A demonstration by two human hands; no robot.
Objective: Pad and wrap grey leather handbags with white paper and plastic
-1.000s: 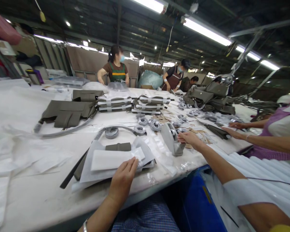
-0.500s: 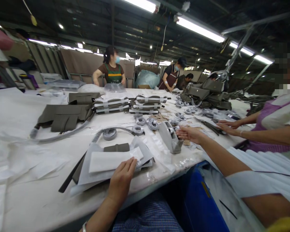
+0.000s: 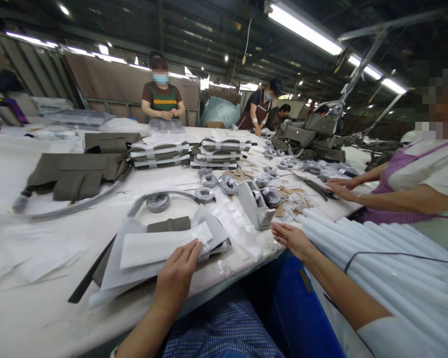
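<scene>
Head view: one left hand [image 3: 177,278] lies flat with straight fingers, pressing one soft white sheet [image 3: 157,247] that rests on thin grey wrapping near the front edge of the desk [image 3: 41,308]. One right hand [image 3: 293,238] hovers at that edge, fingers loosely spread and holding nothing, just beside one grey wedge-shaped tape dispenser [image 3: 254,204]. Two banded stacks [image 3: 160,154] sit farther back. Bare desk surface shows front-left of the sheet.
</scene>
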